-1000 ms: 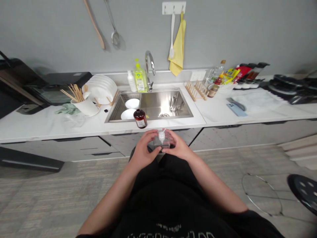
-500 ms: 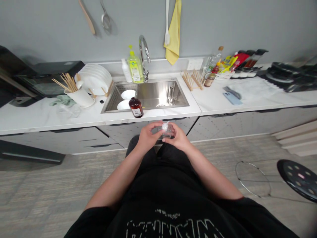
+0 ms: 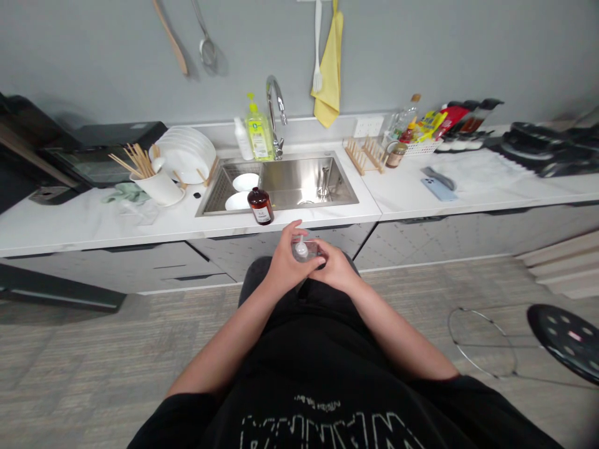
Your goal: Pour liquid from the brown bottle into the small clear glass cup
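Clear bottle [image 3: 309, 251], with white pump: held in front of the body, nearer the person than the counter [image 3: 187, 226] edge, pump uppermost, seen from above.

Left hand [image 3: 283, 265]: gripping the clear bottle; thumb laid across its near side, fingers reaching over the far side, beside the pump.

Right hand [image 3: 337, 269]: closed about the right side of the same bottle, its fingers just beside the left thumb; fingertips partly hidden.

Brown bottle [image 3: 261, 207], pale label: upright on the counter, at the front rim of the sink, left of and beyond the hands.

Sink [image 3: 290, 178], steel: set into the counter. Two white bowls, one [image 3: 246, 182] behind the other [image 3: 238, 201], in its left part; the nearer partly covered from view by the brown bottle.

Behind the sink: tap [image 3: 277, 148]; to its left, green soap bottle [image 3: 260, 138] with pump, then white bottle [image 3: 243, 141].

Left of the sink: plates [image 3: 187, 163], standing in a row; white cup [image 3: 161, 188], tilted in view, holding wooden sticks [image 3: 140, 161]; green cloth [image 3: 122, 193].

Right of the sink: wooden rack [image 3: 367, 154]; jar [image 3: 397, 154]; white basket [image 3: 421, 148] of packets; blue phone [image 3: 438, 189], lying flat.

On the wall: spatula [image 3: 173, 43], strainer [image 3: 208, 52], white brush [image 3: 317, 78], yellow cloth [image 3: 330, 93].
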`<state>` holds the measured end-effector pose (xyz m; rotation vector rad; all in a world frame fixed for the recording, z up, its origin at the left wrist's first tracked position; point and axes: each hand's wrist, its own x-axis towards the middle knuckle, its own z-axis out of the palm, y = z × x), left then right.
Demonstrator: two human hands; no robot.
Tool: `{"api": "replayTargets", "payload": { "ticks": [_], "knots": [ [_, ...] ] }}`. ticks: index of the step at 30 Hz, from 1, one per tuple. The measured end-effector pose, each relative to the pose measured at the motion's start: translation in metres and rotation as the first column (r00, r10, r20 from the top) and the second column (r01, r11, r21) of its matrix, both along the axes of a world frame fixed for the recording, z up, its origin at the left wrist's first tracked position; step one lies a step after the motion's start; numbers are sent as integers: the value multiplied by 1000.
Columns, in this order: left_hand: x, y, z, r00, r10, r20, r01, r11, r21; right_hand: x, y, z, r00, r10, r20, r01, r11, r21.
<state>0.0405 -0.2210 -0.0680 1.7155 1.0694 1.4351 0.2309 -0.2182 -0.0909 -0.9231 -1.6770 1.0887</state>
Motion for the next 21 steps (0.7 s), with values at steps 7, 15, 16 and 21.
{"api": "replayTargets", "payload": {
  "ticks": [7, 15, 16, 21],
  "knots": [
    [-14, 8, 2, 980, -151, 132, 154, 988, -8, -5, 1, 4, 993, 68, -95, -73, 996, -45],
    [-30, 2, 21, 952, -281, 119, 277, 959, 52, -6, -3, 15, 996, 33, -78, -35, 999, -28],
    [-29, 3, 22, 964, -236, 122, 231, 972, 51, -7, -4, 16, 997, 38, -70, -41, 999, -32],
    [-27, 7, 33, 985, -163, -58, 164, 986, 10, -15, -4, 23, 997, 6, 74, -11, 998, 58]
  ]
}}
